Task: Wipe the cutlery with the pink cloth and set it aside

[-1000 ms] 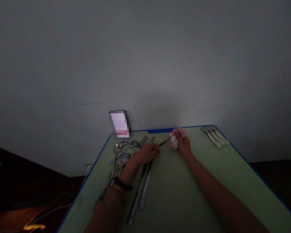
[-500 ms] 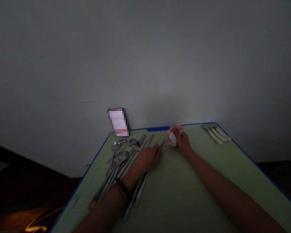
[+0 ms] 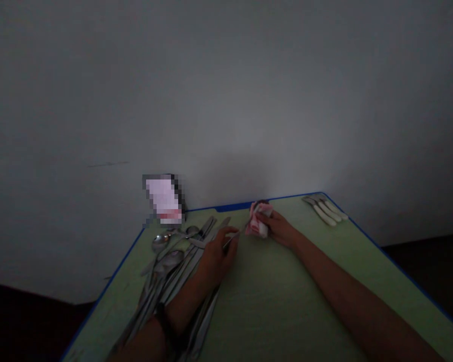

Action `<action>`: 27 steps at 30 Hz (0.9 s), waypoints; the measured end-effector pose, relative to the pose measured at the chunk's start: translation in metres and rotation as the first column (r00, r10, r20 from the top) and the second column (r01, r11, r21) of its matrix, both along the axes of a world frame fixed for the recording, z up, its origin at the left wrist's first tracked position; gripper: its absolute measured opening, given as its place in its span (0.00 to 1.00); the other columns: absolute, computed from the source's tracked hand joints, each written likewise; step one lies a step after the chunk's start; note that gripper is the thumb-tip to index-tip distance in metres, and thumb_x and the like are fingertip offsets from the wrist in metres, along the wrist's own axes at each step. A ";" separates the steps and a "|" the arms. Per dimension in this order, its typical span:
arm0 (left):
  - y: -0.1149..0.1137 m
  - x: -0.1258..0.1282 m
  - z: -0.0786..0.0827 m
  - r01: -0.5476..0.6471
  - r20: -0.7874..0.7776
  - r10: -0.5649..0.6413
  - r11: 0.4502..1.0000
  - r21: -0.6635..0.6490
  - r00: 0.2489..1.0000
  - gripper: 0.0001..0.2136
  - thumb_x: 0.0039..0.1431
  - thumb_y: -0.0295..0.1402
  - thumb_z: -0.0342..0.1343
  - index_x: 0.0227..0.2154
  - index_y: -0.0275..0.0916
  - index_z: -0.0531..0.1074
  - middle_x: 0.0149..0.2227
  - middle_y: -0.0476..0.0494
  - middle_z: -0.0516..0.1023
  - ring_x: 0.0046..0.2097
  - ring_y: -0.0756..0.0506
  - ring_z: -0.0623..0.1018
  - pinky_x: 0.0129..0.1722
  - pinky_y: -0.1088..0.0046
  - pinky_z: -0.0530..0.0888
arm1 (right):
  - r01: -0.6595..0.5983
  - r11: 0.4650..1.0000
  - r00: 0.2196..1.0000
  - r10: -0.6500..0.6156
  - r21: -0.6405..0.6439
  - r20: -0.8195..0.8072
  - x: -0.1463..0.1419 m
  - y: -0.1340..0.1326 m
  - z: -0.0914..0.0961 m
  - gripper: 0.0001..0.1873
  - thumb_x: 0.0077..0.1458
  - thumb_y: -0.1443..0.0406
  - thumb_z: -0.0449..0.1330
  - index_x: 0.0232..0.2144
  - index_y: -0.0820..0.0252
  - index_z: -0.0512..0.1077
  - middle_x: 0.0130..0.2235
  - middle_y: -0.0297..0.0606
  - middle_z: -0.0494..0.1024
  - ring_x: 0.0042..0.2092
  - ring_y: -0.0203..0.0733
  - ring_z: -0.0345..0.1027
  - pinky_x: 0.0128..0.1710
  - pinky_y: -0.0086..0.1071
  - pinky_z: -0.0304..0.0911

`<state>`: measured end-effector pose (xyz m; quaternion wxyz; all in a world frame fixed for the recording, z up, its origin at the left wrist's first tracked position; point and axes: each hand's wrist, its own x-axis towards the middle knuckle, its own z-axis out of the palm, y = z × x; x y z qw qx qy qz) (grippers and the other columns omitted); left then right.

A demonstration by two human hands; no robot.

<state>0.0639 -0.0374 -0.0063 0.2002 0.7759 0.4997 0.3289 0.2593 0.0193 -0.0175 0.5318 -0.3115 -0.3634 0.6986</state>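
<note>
My left hand (image 3: 221,251) is closed around the thin metal handle of a piece of cutlery (image 3: 233,238). Its far end runs into a crumpled pink and white cloth (image 3: 257,225), so the kind of utensil cannot be told. My right hand (image 3: 281,227) pinches that cloth around it, near the table's back edge. Beneath and beside my left forearm lies a loose pile of metal cutlery, with a large spoon (image 3: 172,259), a smaller spoon (image 3: 160,242) and several knives (image 3: 207,227); the forearm hides part of it.
Three forks with white handles (image 3: 326,213) lie side by side at the back right of the green, blue-edged table (image 3: 287,306). A phone (image 3: 164,198), its screen blurred out, leans on the grey wall (image 3: 226,90) at the back left.
The view has turned slightly, shifting most things left. The cloth has turned in my right hand, and my left fingers have shifted their hold on the handle.
</note>
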 end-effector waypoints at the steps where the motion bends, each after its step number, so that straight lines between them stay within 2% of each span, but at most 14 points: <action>1: 0.000 0.000 0.000 -0.015 0.046 0.015 1.000 0.011 0.999 0.12 0.62 0.37 0.45 0.44 0.38 0.63 0.28 0.47 0.76 0.28 0.48 0.76 0.27 0.75 0.67 | -0.026 1.000 1.000 0.026 0.003 0.003 0.001 -0.001 0.000 0.17 0.35 0.61 0.70 0.28 0.63 0.72 0.25 0.31 0.74 0.27 0.32 0.66 0.32 0.28 0.62; 4: -0.002 -0.001 0.001 -0.020 0.082 0.016 0.998 0.051 0.996 0.10 0.60 0.35 0.47 0.43 0.38 0.64 0.24 0.51 0.73 0.25 0.50 0.73 0.25 0.77 0.65 | -0.047 0.999 0.998 0.047 0.007 -0.028 0.001 0.000 -0.003 0.15 0.37 0.62 0.70 0.27 0.63 0.71 0.25 0.32 0.75 0.27 0.32 0.67 0.32 0.28 0.63; 10: -0.006 0.001 0.003 0.106 0.004 -0.106 0.992 0.064 0.994 0.10 0.61 0.33 0.45 0.41 0.37 0.67 0.19 0.56 0.64 0.21 0.52 0.65 0.22 0.78 0.60 | 0.169 0.985 0.967 -0.175 -0.047 -0.184 0.000 0.010 -0.009 0.14 0.42 0.61 0.67 0.30 0.63 0.72 0.28 0.33 0.76 0.29 0.33 0.68 0.35 0.29 0.65; 16: -0.007 0.002 0.003 0.073 0.036 -0.075 0.996 0.049 0.997 0.10 0.62 0.34 0.44 0.42 0.37 0.66 0.21 0.54 0.66 0.22 0.52 0.66 0.23 0.77 0.61 | 0.314 0.946 0.883 -0.320 -0.075 -0.342 -0.001 0.015 -0.009 0.11 0.46 0.60 0.65 0.32 0.60 0.72 0.31 0.32 0.77 0.33 0.32 0.70 0.38 0.27 0.67; 19: -0.008 -0.001 0.004 0.084 0.107 -0.090 0.994 0.063 0.990 0.11 0.62 0.35 0.43 0.41 0.38 0.67 0.24 0.52 0.69 0.24 0.52 0.69 0.25 0.77 0.64 | 0.325 0.944 0.868 -0.323 -0.061 -0.378 0.001 0.017 -0.011 0.10 0.47 0.62 0.65 0.33 0.59 0.72 0.30 0.32 0.77 0.32 0.32 0.69 0.37 0.27 0.67; 22: -0.010 -0.003 0.005 0.130 0.177 -0.142 0.988 0.081 0.974 0.11 0.63 0.34 0.42 0.42 0.39 0.66 0.28 0.50 0.72 0.28 0.51 0.71 0.28 0.77 0.67 | 0.329 0.941 0.879 -0.334 -0.075 -0.340 0.002 0.018 -0.014 0.09 0.46 0.64 0.65 0.32 0.60 0.72 0.30 0.32 0.76 0.31 0.33 0.69 0.37 0.27 0.66; 27: -0.012 -0.003 0.007 0.241 0.213 -0.236 0.971 0.002 0.948 0.13 0.64 0.35 0.42 0.48 0.41 0.63 0.39 0.45 0.76 0.27 0.52 0.72 0.25 0.78 0.68 | 0.304 0.947 0.904 -0.321 -0.101 -0.282 0.001 0.020 -0.016 0.08 0.44 0.67 0.66 0.30 0.62 0.72 0.31 0.34 0.77 0.32 0.33 0.69 0.37 0.27 0.66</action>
